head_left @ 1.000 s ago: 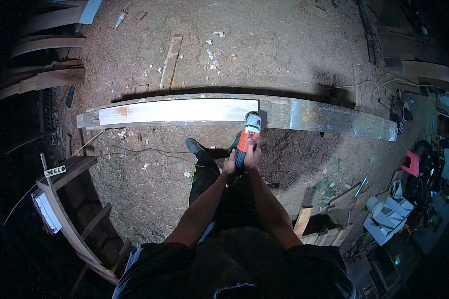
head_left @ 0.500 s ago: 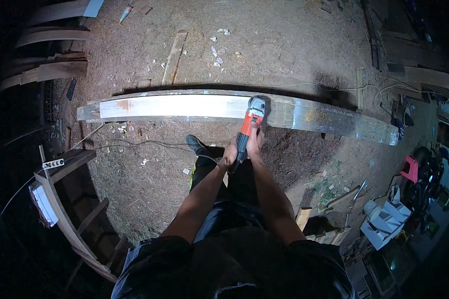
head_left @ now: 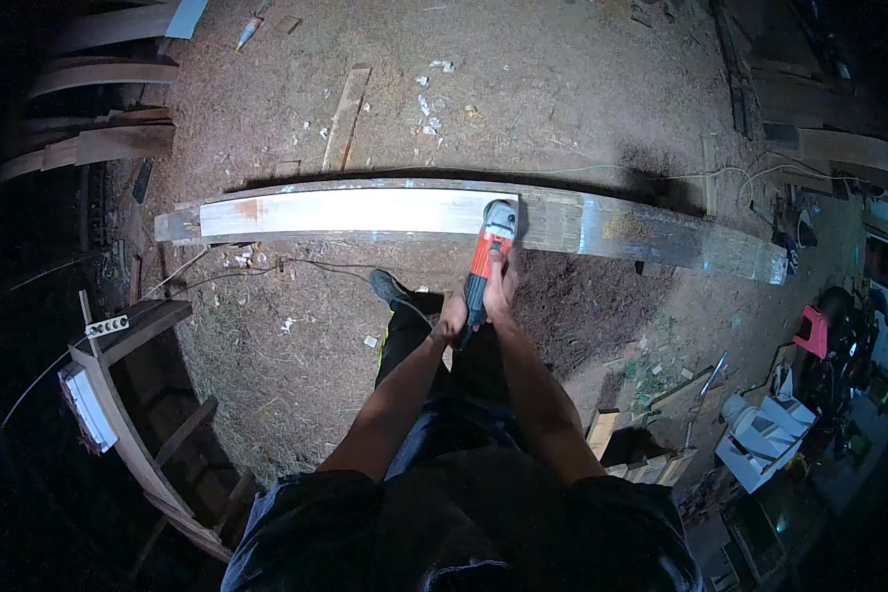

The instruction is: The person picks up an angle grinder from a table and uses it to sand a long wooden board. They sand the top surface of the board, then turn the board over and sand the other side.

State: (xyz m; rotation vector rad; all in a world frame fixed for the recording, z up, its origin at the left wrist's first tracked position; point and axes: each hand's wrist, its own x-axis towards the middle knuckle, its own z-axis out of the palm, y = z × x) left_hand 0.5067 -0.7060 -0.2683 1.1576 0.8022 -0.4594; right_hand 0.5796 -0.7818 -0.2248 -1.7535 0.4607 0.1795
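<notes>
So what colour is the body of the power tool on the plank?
Red-orange, with a grey head; the power tool shows best in the head view.

Both arms reach forward, left hand [head_left: 453, 320] and right hand [head_left: 500, 293] apparently clenched together.

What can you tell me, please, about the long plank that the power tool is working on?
The long plank lies flat across the dirt ground, running left to right. It looks wooden; its left stretch is pale and smooth, its right stretch darker and rougher. The red power tool, held by the left hand and right hand, rests where they meet.
</notes>
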